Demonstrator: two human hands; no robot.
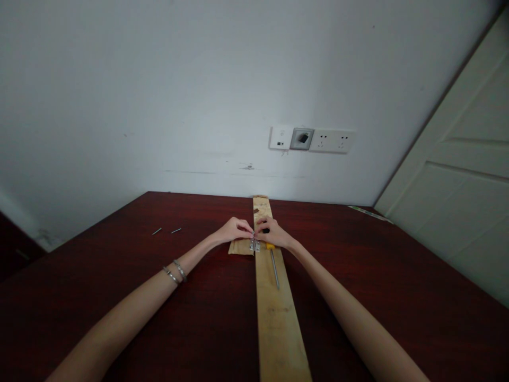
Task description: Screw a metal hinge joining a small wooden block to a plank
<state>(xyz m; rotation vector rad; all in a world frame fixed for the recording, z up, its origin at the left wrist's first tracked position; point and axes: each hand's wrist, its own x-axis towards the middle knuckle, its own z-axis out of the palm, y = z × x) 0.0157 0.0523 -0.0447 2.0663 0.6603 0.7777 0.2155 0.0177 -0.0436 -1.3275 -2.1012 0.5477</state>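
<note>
A long pale wooden plank (278, 318) lies lengthwise on the dark red table (119, 276). A short wooden block (239, 247) sits against its left side. A small silver hinge (254, 244) spans the joint between them. My left hand (234, 231) rests over the block, its fingers pinched together at the hinge. My right hand (272, 233) lies on the plank, closed around the yellow handle of a screwdriver (273, 262) whose metal shaft points back toward me. The fingertips of both hands meet at the hinge. Two bracelets (175, 272) circle my left wrist.
Two loose screws (166, 231) lie on the table to the left of my hands. A white wall with a row of sockets and a switch (310, 139) stands behind the table. A white door (457, 175) is at the right.
</note>
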